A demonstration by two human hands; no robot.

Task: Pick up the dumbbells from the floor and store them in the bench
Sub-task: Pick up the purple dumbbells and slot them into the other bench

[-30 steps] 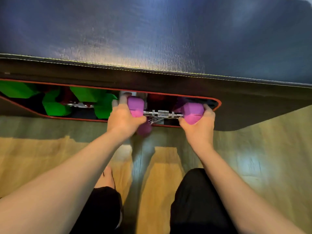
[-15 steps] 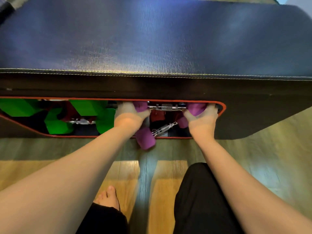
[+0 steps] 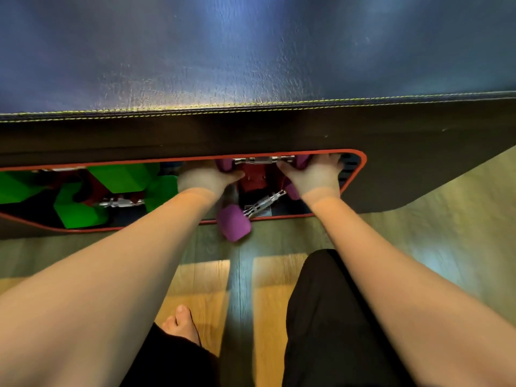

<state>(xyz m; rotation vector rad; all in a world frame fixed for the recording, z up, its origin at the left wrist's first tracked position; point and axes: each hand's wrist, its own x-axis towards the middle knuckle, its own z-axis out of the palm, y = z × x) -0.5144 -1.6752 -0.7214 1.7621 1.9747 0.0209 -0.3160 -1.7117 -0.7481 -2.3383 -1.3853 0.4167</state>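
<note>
A dark padded bench [image 3: 251, 65] has a red-rimmed storage slot [image 3: 360, 174] in its front. My left hand [image 3: 205, 178] and my right hand [image 3: 315, 175] each grip one purple head of a purple dumbbell [image 3: 264, 160], held high inside the slot with its chrome handle level under the upper rim. A second purple dumbbell [image 3: 234, 223] lies tilted below, one head sticking out past the lower rim over the floor. Green dumbbells [image 3: 122, 177] lie in the slot's left part, and a red one [image 3: 254, 175] shows behind my hands.
Wooden floor [image 3: 446, 233] runs in front of the bench. My knee in black trousers [image 3: 329, 317] is at lower right, and my bare foot [image 3: 181, 325] rests on the floor at lower middle.
Both hands have carried the purple dumbbell from the slot's mouth up and deeper into the bench. The camera has moved closer to the bench.
</note>
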